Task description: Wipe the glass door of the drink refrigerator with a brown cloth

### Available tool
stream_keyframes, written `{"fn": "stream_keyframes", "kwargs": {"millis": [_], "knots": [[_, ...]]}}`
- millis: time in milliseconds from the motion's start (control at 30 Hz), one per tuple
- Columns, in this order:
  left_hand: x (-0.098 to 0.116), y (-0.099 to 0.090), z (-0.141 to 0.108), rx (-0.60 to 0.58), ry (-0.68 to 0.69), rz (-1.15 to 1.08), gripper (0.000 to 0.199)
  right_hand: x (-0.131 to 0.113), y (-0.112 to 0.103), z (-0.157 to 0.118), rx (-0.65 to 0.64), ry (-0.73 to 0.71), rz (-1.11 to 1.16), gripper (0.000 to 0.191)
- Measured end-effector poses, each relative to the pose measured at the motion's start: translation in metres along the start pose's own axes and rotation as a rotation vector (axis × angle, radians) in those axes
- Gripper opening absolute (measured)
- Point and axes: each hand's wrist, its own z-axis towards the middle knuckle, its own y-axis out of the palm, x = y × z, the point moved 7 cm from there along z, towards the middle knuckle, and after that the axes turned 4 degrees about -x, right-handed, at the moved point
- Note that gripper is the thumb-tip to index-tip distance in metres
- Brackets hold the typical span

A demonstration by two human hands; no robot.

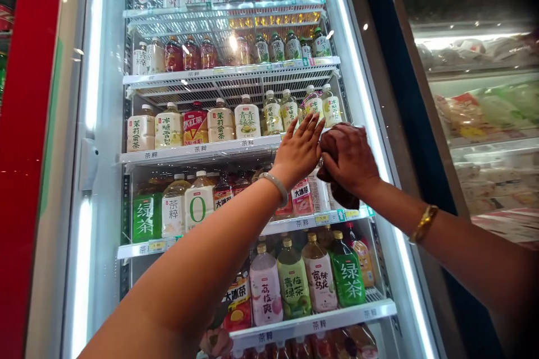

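My left hand [300,148] lies flat with its fingers stretched out, apparently against the glass front of a tall drinks cooler. A pale bangle [275,186] circles that wrist. Just right of it, my right hand [356,157] is closed around a dark brown cloth [347,196], which hangs below the fingers and seems pressed to the glass. On the right wrist sits a gold bracelet [424,224]. Behind both hands stand bottled drinks, among them pale yellow bottles [331,106] on the middle shelf and a pink-labelled bottle [302,197] one shelf lower, partly covered by my arms.
Several white wire shelves [185,151] hold rows of bottles, including green tea bottles [348,272]. Bright light strips [84,269] run down both sides. A white fitting [88,164] is on the left frame. Another cooler with bagged goods [505,101] stands right; a red panel [33,123] stands left.
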Motion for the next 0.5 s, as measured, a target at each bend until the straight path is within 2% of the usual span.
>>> {"fn": "stream_keyframes", "kwargs": {"millis": [67, 133, 233, 300, 400, 500], "knots": [[-0.001, 0.002, -0.002, 0.005, -0.036, -0.001, 0.063, -0.004, 0.005, 0.01, -0.042, -0.069, 0.004, 0.048], [-0.003, 0.002, -0.004, 0.028, -0.067, 0.004, 0.063, 0.009, 0.004, 0.026, -0.077, -0.095, 0.006, 0.047], [0.004, 0.003, -0.004, 0.033, 0.001, 0.025, 0.062, 0.046, -0.009, 0.033, -0.063, 0.013, -0.02, 0.045], [0.008, 0.003, -0.003, 0.025, 0.033, 0.041, 0.062, 0.059, -0.017, 0.015, -0.031, 0.114, -0.032, 0.046], [0.009, 0.003, -0.003, 0.029, 0.029, 0.049, 0.061, 0.041, -0.015, -0.022, -0.034, 0.118, -0.016, 0.052], [0.008, 0.002, -0.004, 0.038, 0.019, 0.042, 0.061, 0.01, -0.007, -0.028, -0.042, -0.053, 0.032, 0.06]]}}
